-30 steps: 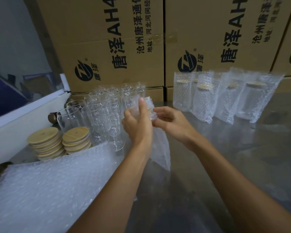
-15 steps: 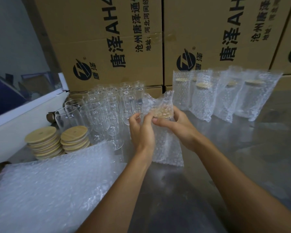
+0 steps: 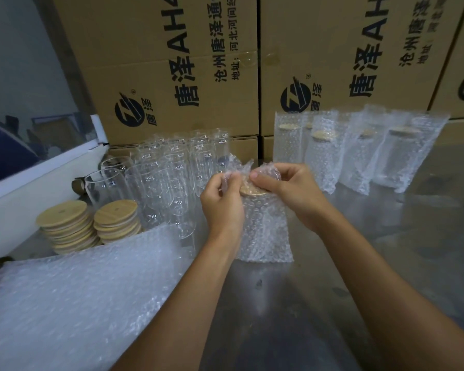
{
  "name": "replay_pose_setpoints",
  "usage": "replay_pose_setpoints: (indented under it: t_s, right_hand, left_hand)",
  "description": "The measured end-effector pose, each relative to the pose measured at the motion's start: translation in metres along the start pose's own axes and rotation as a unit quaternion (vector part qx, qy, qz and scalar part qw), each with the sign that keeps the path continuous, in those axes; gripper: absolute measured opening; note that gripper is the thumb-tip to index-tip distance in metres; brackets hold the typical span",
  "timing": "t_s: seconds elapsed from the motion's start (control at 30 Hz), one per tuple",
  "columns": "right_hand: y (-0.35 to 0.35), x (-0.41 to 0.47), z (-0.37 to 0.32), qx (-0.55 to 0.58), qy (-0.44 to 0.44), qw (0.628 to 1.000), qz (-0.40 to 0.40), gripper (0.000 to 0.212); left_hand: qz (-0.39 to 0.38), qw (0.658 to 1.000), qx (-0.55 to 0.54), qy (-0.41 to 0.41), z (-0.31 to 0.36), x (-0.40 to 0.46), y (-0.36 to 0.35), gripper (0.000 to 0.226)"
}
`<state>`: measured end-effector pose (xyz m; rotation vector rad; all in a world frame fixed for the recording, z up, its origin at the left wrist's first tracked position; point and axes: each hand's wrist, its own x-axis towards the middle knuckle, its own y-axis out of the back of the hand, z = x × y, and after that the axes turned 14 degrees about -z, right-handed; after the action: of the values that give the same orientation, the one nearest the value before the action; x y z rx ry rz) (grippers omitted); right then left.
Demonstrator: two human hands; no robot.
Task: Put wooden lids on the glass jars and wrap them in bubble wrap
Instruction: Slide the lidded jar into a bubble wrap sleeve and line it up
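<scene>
Both hands, left hand (image 3: 221,199) and right hand (image 3: 287,188), pinch the bubble wrap (image 3: 263,231) over the lidded glass jar (image 3: 253,192), frame centre. Fragile, slippery: grip the body.

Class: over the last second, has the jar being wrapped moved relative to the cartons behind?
Yes. The jar being wrapped came down, away from the cartons, and stands on the table.

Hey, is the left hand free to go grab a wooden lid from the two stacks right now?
Probably not yet: the left hand pinches the bubble wrap bag around the jar. The lid stacks sit uncovered to its left, so the path looks open once it lets go.
</scene>
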<state>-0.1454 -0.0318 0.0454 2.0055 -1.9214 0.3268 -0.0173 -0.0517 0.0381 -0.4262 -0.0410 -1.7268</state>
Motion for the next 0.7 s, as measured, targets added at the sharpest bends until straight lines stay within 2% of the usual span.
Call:
replay_pose_setpoints:
  t_s: [0.27, 0.4, 0.57, 0.63, 0.7]
  right_hand:
    - [0.007, 0.0, -0.002, -0.021, 0.055, 0.998, 0.037, 0.011]
    - [0.007, 0.001, 0.001, -0.024, 0.084, 0.995, 0.051, 0.032]
    - [0.01, 0.002, 0.001, -0.023, 0.083, 0.994, 0.07, 0.005]
    - [0.011, 0.002, 0.0, -0.02, 0.073, 0.994, 0.075, 0.003]
    - [0.017, -0.001, -0.002, -0.013, 0.036, 0.998, 0.058, 0.017]
  left_hand:
    - [0.016, 1.0, 0.014, -0.022, -0.005, 0.004, 0.004, 0.027]
    - [0.023, 0.999, 0.022, -0.031, -0.007, 0.006, 0.005, 0.03]
    - [0.023, 0.999, 0.015, -0.032, -0.007, 0.007, 0.005, 0.031]
    - [0.032, 0.998, 0.022, -0.041, -0.006, 0.008, 0.005, 0.03]
    - [0.046, 0.998, 0.028, -0.044, -0.006, 0.009, 0.006, 0.03]
